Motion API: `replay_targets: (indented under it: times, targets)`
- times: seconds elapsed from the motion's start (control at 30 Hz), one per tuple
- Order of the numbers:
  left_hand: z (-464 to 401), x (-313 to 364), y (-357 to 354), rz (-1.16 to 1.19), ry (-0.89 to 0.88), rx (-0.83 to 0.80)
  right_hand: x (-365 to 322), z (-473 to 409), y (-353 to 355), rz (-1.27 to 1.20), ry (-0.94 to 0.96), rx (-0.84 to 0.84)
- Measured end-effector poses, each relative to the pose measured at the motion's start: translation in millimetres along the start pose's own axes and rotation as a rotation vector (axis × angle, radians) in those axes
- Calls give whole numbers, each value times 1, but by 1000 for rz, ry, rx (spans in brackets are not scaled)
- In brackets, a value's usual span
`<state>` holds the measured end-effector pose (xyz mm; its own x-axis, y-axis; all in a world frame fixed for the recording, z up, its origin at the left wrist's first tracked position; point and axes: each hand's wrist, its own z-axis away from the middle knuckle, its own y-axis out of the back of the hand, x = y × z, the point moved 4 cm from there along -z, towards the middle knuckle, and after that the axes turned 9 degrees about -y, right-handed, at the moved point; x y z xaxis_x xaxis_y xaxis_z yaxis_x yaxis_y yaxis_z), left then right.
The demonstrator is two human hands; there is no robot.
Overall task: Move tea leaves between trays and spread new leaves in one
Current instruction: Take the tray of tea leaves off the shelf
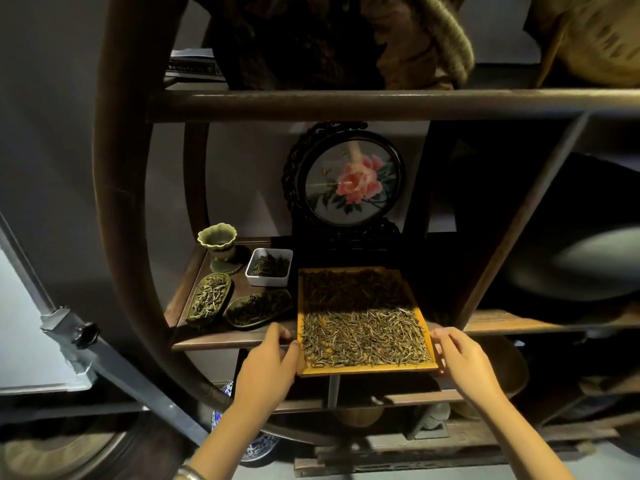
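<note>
Low in the centre of the frame, a person is holding a yellow wooden tray [367, 369] by both sides. The left hand [270, 355] is curling its grip round the tray's left edge; the right hand [460, 355] is pinching the right edge with bent fingers. Tea leaves [363, 337] are covering the tray, which is lying partly on a dark wooden shelf [228, 337], its near end overhanging. To the left, two green leaf-shaped dishes [209, 299] and a white square dish [269, 267] are holding more leaves.
</note>
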<state>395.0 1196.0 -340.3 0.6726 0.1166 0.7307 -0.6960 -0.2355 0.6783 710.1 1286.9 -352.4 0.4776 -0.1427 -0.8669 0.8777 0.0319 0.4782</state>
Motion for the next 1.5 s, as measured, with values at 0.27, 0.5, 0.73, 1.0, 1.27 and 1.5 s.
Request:
replay_targets:
  times: [0.27, 0.5, 0.73, 1.0, 1.27, 1.5]
  targets:
    - [-27, -1, -12, 52, -31, -49, -11, -16, -6, -131, -1, -100]
    - [-24, -1, -21, 149, -37, 10, -16, -11, -10, -159, 42, -77]
    - [-1, 5, -7, 279, -67, 84, -21, 17, -8, -222, 98, -30]
    - [38, 10, 19, 497, -54, 100, -22, 57, -5, -174, 45, 17]
    - [65, 24, 34, 565, -63, 74, -19, 106, 7, -134, -5, 79]
    - [80, 44, 39, 578, -173, -100, -11, 188, 29, -174, -105, 295]
